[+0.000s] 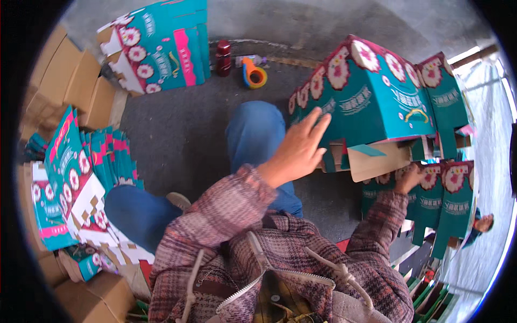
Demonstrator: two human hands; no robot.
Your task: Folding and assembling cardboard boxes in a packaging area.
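A teal carton (pixel 350 102) with a maroon scalloped border and pale flower prints stands to my right, its loose flap (pixel 377 160) hanging toward me. My left hand (pixel 301 148) is open, fingers spread, against the carton's left side. Below the flap, my right hand (pixel 409 180) has its fingers curled by the upper edge of a lower row of teal cartons (pixel 431 199). What those fingers hold, if anything, is hidden. Another teal carton (pixel 444 94) adjoins the first on its right.
Flattened teal cartons (pixel 172 54) lean on the back wall, and more stacks (pixel 67 177) lie at left beside brown boxes (pixel 86 86). A dark red bottle (pixel 223 58) and an orange tape roll (pixel 254 74) are on the floor. At far right another person (pixel 481 223) is partly visible.
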